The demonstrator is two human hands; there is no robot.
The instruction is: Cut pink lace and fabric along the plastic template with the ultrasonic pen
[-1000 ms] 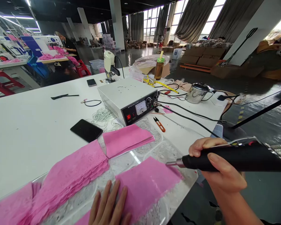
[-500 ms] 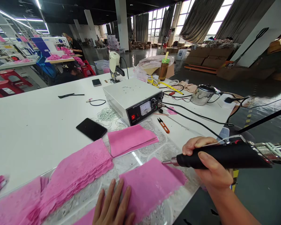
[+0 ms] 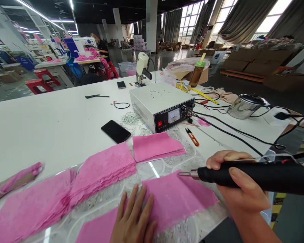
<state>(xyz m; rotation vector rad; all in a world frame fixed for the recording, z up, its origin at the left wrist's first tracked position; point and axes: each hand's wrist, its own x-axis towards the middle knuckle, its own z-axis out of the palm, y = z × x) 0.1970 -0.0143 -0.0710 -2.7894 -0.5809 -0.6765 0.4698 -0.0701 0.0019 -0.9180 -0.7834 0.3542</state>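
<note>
My right hand is wrapped round a black handheld ultrasonic welder. Its slim metal tip points left and meets the top edge of a pink fabric piece, or hovers just over it. Fingers spread, my left hand lies flat at the left side of that piece. More pink fabric shows left of this hand. Behind it sit a stack of pink pieces with ragged edges and a smaller folded pink stack. Another pink pile lies at the far left.
A grey control box with a lit red switch stands mid-table, cables running right. Around it are a black phone, orange thread snips, white cord, a glass pot and a drink bottle. A person is in the background.
My view has swung left, so things appear shifted right. The welder tip has moved left along the fabric's top edge. My left hand stays flat on the cloth.
</note>
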